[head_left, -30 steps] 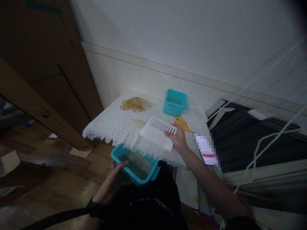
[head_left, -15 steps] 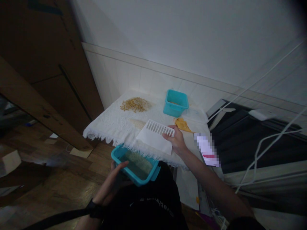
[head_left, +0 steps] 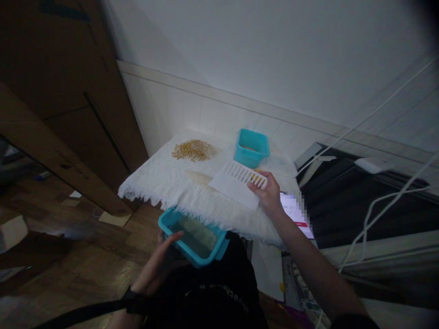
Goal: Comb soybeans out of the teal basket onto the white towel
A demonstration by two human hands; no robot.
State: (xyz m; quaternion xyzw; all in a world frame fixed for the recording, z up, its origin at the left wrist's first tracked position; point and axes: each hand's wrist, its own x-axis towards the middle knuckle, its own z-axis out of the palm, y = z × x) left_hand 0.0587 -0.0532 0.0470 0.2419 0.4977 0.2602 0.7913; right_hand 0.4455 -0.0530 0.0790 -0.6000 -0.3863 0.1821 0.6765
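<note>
My left hand (head_left: 168, 253) grips the near-left rim of a teal plastic tub (head_left: 202, 261), thumb over the edge. Pale grains (head_left: 197, 230) lie inside it, below the table's fringed front edge. In my right hand (head_left: 267, 194) is a flat white scraper (head_left: 233, 187) with a row of slots along its upper edge, held above the cloth by its right end. A streak of pale grain (head_left: 199, 178) lies on the cloth just left of the scraper. Farther back sits a heap of yellowish beans (head_left: 194, 150), with paler grains at its right side.
A white fringed cloth (head_left: 154, 176) covers the table. A second teal tub (head_left: 252, 155) stands at the back near the wall. A phone (head_left: 297, 214) lies at the right edge, beside white cables (head_left: 366, 228). Cardboard (head_left: 68, 114) rises on the left.
My right hand has moved the scraper to the right and slightly away from me, off the grain streak. It now covers most of the yellow cloth. My left hand and its tub have barely moved.
</note>
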